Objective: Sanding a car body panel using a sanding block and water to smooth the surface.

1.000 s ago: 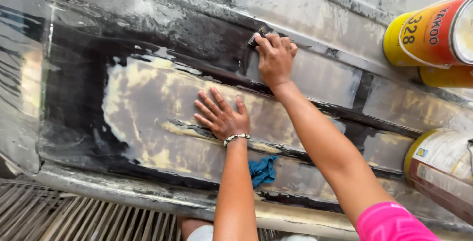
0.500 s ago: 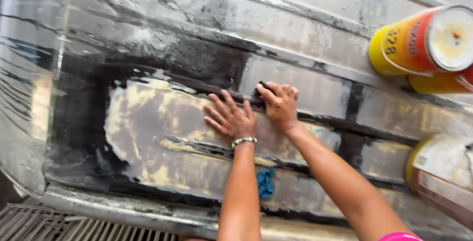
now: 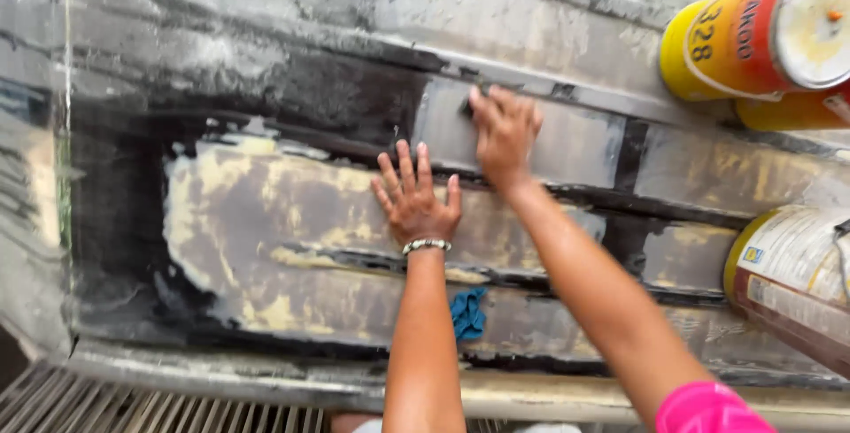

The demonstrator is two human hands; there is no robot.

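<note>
The left hand [image 3: 416,198] lies flat, fingers spread wide, on the panel [image 3: 266,229], where pale filler covers the dark surface. The right hand [image 3: 503,132] presses a small dark pad [image 3: 467,107] against the grey strip just above, fingers curled over it. A blue cloth [image 3: 467,313] lies below; cans [image 3: 753,34] stand at right

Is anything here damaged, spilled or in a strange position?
Yes. The metal panel has worn paint with a pale yellowish filler patch. A blue cloth lies crumpled beside the left forearm. The yellow-red can lies tipped on its side.
</note>
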